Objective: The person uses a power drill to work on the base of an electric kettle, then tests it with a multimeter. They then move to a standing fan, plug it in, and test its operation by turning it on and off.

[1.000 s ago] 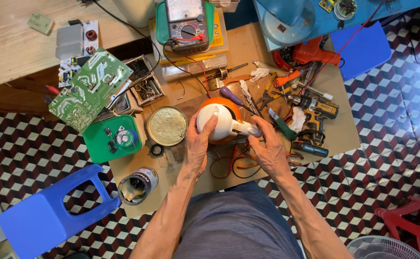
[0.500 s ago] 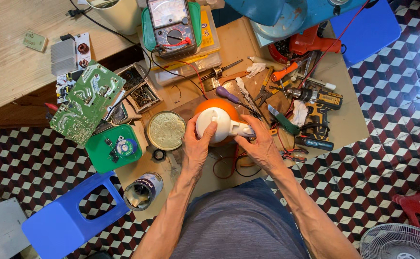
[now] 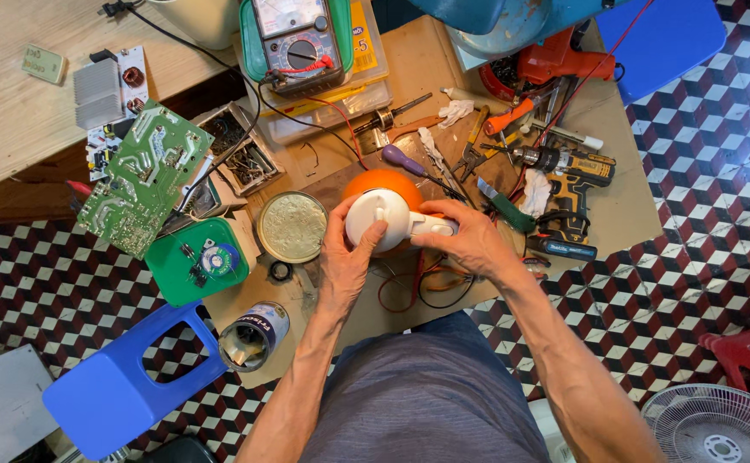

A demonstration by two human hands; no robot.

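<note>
You held the white-and-orange appliance (image 3: 384,214) just above the cluttered surface (image 3: 624,214), near its middle. Your left hand (image 3: 345,257) cupped the rounded white body, fingers (image 3: 334,225) wrapped up its left side; your right hand (image 3: 469,240) closed around the white handle. It looked like light, rigid, smooth plastic, likely slippery, so the handle seemed the surest hold.
</note>
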